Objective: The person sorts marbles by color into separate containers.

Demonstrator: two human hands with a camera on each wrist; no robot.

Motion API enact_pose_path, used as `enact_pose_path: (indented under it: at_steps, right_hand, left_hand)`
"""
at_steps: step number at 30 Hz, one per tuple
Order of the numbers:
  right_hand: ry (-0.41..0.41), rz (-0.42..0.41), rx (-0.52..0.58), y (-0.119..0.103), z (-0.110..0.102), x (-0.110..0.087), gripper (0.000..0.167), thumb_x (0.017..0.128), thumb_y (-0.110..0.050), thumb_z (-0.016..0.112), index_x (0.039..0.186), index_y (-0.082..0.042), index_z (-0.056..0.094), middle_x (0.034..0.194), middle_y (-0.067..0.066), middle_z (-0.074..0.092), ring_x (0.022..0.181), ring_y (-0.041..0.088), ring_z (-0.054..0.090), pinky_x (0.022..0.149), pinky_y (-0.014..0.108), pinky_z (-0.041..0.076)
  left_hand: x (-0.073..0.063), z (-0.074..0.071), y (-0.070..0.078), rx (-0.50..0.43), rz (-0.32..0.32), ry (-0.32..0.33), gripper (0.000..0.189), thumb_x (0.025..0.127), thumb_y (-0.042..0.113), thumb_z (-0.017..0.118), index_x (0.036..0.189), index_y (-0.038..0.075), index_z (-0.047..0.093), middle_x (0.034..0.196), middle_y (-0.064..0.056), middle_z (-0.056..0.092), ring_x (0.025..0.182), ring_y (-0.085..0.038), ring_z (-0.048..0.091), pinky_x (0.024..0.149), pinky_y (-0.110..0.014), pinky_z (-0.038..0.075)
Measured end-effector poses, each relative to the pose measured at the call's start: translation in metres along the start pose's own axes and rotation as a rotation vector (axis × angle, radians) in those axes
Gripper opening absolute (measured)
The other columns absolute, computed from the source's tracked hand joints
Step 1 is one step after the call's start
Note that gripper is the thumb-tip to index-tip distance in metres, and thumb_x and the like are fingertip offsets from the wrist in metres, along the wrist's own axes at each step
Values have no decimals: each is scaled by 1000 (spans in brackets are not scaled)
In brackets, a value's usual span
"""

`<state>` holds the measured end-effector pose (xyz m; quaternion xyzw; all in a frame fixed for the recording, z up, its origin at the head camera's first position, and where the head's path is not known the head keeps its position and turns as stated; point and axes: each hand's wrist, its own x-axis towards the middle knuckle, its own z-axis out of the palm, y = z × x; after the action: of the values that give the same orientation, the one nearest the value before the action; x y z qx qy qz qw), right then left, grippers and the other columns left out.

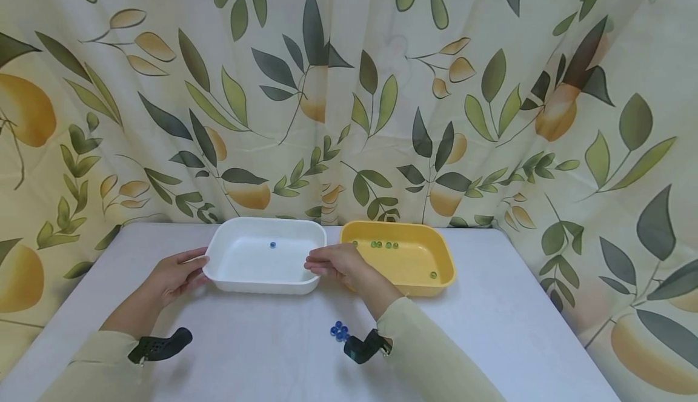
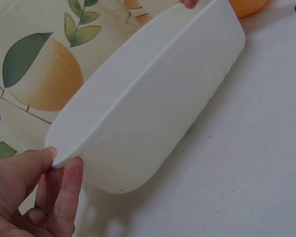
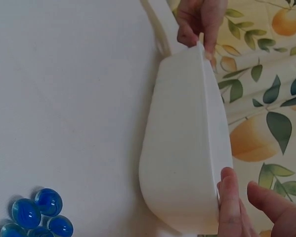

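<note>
A white rectangular plastic basin (image 1: 245,267) stands on the table with one blue marble (image 1: 272,245) inside. My left hand (image 1: 176,276) pinches its rim at the left end; in the left wrist view the thumb (image 2: 45,155) lies on top and fingers support it underneath. At the basin's right end is my right hand (image 1: 342,261). Its fingers (image 3: 230,202) are straight and right at the rim, while the thumb (image 3: 266,196) stands apart from them. Several blue marbles (image 1: 339,331) lie clustered on the table, near the right wrist.
Beside the white basin, on the right, a yellow basin (image 1: 414,262) holds several green marbles (image 1: 388,245). Both stand toward the back of the table, which has a white cover (image 1: 245,347). A curtain (image 1: 349,117) printed with leaves and fruit hangs behind.
</note>
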<state>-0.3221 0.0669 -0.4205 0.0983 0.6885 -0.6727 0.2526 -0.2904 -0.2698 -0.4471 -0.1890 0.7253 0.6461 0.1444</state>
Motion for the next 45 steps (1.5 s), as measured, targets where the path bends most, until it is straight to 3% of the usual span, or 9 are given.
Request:
enact_pose_path:
  at_steps: [21,33,42,45]
  right_hand:
    - [-9,-18,22,1,1,-3,34,96,-13,65,124,5,62,106,16,73,93,21,74,78,21,59]
    - [-11,-3,27,3,-2,-3,36,96,-15,65,126,4,62,108,16,73,96,22,73,80,23,59]
    - [-77,-62,-73,9,-15,-20,38,95,-18,67,126,4,63,114,17,71,98,23,72,95,33,54]
    - [-112,-85,-91,13,-21,-30,38,96,-18,65,126,5,63,117,20,70,101,25,72,94,33,55]
  left_hand:
    - [1,-1,0,-14,-9,-1,65,98,23,62,152,2,31,87,8,62,72,-5,66,73,-23,60]
    - [0,0,0,27,-10,11,64,99,24,61,152,2,32,91,6,63,73,-5,65,75,-23,59]
    - [2,-1,-1,22,2,9,64,99,23,60,152,1,32,89,7,63,73,-5,66,74,-24,60]
    - [1,-1,-1,22,2,9,64,99,23,61,152,1,32,89,7,63,73,-4,65,74,-23,60]
